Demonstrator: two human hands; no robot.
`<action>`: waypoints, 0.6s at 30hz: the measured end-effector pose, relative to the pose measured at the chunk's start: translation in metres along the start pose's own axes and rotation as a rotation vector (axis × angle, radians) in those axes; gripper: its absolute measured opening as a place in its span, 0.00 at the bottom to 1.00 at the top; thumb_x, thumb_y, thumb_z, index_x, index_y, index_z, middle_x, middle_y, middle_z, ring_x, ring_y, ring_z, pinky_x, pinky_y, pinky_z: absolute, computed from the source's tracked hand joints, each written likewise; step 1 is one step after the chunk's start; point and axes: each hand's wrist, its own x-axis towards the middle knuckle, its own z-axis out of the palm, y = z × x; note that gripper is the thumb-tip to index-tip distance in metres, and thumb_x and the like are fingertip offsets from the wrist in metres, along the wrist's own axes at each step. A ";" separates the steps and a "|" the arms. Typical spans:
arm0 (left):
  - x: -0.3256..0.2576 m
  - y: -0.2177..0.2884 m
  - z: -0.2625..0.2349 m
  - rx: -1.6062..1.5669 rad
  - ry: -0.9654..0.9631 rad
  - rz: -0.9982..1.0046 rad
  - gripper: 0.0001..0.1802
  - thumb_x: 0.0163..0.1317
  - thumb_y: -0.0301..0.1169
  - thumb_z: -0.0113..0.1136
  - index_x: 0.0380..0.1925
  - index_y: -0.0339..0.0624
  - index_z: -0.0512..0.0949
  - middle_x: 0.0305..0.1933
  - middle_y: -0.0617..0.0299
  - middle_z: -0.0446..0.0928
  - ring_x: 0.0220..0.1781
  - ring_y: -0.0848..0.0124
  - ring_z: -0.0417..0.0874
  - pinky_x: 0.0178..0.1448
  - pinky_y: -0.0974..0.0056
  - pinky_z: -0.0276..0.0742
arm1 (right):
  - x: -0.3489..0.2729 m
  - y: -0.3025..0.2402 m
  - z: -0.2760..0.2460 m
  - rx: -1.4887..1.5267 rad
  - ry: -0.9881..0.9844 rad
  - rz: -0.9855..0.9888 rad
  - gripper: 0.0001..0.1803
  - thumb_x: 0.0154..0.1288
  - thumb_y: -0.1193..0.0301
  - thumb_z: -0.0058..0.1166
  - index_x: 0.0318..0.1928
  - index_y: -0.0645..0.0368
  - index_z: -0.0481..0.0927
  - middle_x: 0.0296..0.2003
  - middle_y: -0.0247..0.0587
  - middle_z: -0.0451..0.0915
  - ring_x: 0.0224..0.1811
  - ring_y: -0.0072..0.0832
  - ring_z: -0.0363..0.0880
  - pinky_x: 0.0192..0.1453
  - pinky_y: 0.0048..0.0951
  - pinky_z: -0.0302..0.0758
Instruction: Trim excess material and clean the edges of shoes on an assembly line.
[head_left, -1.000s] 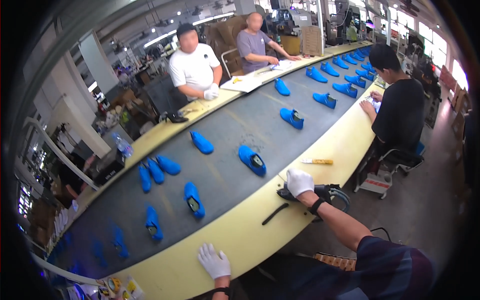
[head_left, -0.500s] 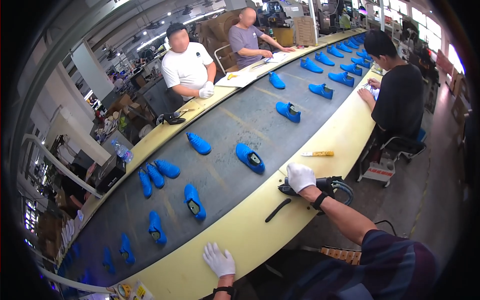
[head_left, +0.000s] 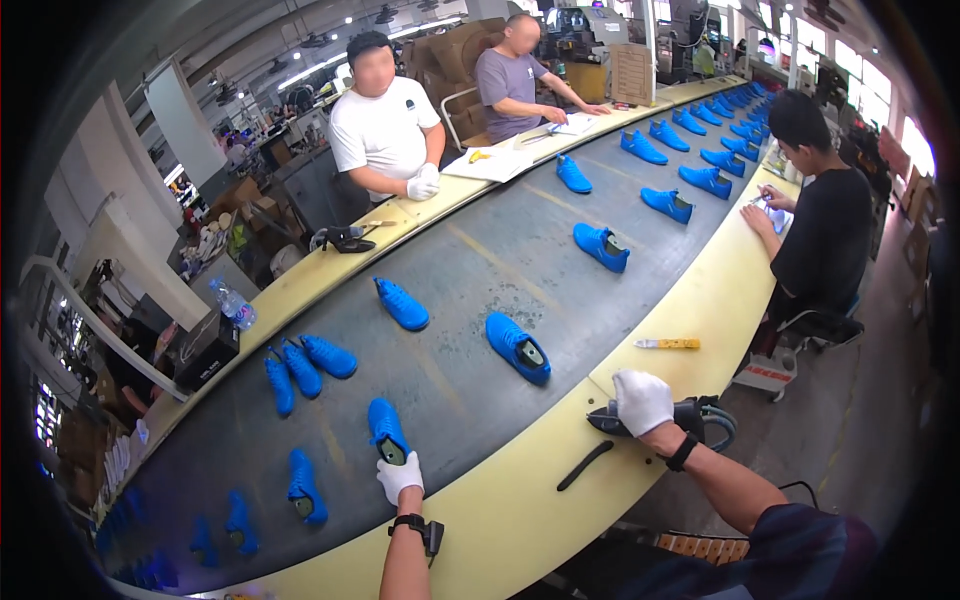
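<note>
My left hand [head_left: 401, 476], in a white glove, reaches over the near edge of the belt. Its fingers close round the heel of a blue sneaker [head_left: 386, 424], which lies with its toe pointing away from me. My right hand [head_left: 642, 401], also gloved, is curled into a fist at a black tool [head_left: 692, 418] with hoses on the near yellow ledge. What the fist holds, if anything, is hidden. A dark curved strip [head_left: 585, 466] lies left of the tool. Farther along the ledge is a yellow-handled marker or knife [head_left: 667, 344].
The grey belt [head_left: 440, 300] carries several more blue sneakers, such as one close ahead [head_left: 518, 349]. Across it, two people stand behind the far ledge [head_left: 400, 215], with papers and a black tool [head_left: 347, 238] on it. A seated person [head_left: 825, 215] works at the right.
My left hand has gone from lying flat on the near ledge to the heel of the sneaker on the belt. My right hand stays by the black tool. The whole view has shifted somewhat.
</note>
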 end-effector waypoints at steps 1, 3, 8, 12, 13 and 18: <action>0.002 0.006 -0.001 0.004 -0.015 0.001 0.52 0.55 0.60 0.77 0.73 0.41 0.71 0.65 0.39 0.79 0.64 0.42 0.84 0.67 0.43 0.81 | 0.000 0.002 -0.002 -0.016 0.006 -0.016 0.04 0.67 0.70 0.60 0.34 0.54 0.81 0.28 0.46 0.82 0.33 0.49 0.85 0.40 0.49 0.82; 0.009 0.012 -0.006 -0.094 0.009 0.089 0.52 0.55 0.60 0.77 0.73 0.42 0.71 0.66 0.40 0.80 0.65 0.42 0.84 0.68 0.44 0.81 | -0.002 0.005 -0.003 -0.035 0.002 -0.031 0.04 0.67 0.69 0.60 0.35 0.54 0.81 0.28 0.46 0.82 0.34 0.48 0.85 0.40 0.49 0.82; 0.052 -0.016 0.009 -0.184 0.027 0.142 0.46 0.58 0.56 0.76 0.69 0.37 0.76 0.61 0.40 0.84 0.64 0.46 0.86 0.68 0.47 0.81 | 0.003 -0.004 -0.003 -0.029 0.006 -0.036 0.03 0.68 0.70 0.60 0.35 0.54 0.81 0.28 0.45 0.82 0.34 0.47 0.85 0.40 0.48 0.82; 0.049 -0.039 -0.028 -0.994 -0.520 -0.263 0.39 0.64 0.64 0.72 0.64 0.50 0.79 0.52 0.59 0.85 0.47 0.54 0.86 0.44 0.46 0.80 | -0.002 -0.001 0.000 -0.037 0.010 0.000 0.05 0.68 0.69 0.59 0.34 0.53 0.81 0.28 0.45 0.82 0.33 0.47 0.85 0.39 0.48 0.82; 0.044 -0.054 -0.035 -0.993 -0.505 -0.260 0.39 0.64 0.64 0.72 0.64 0.50 0.79 0.52 0.59 0.85 0.47 0.54 0.86 0.44 0.46 0.80 | -0.001 -0.003 -0.003 -0.042 -0.008 -0.020 0.06 0.68 0.68 0.59 0.33 0.53 0.80 0.27 0.45 0.82 0.32 0.47 0.85 0.39 0.48 0.82; -0.040 -0.077 -0.056 -1.170 -0.579 -0.002 0.31 0.70 0.61 0.68 0.54 0.44 0.81 0.43 0.59 0.86 0.38 0.63 0.87 0.34 0.56 0.79 | -0.006 0.002 -0.002 -0.008 0.016 -0.008 0.06 0.66 0.69 0.59 0.31 0.53 0.79 0.27 0.45 0.82 0.32 0.47 0.85 0.38 0.49 0.82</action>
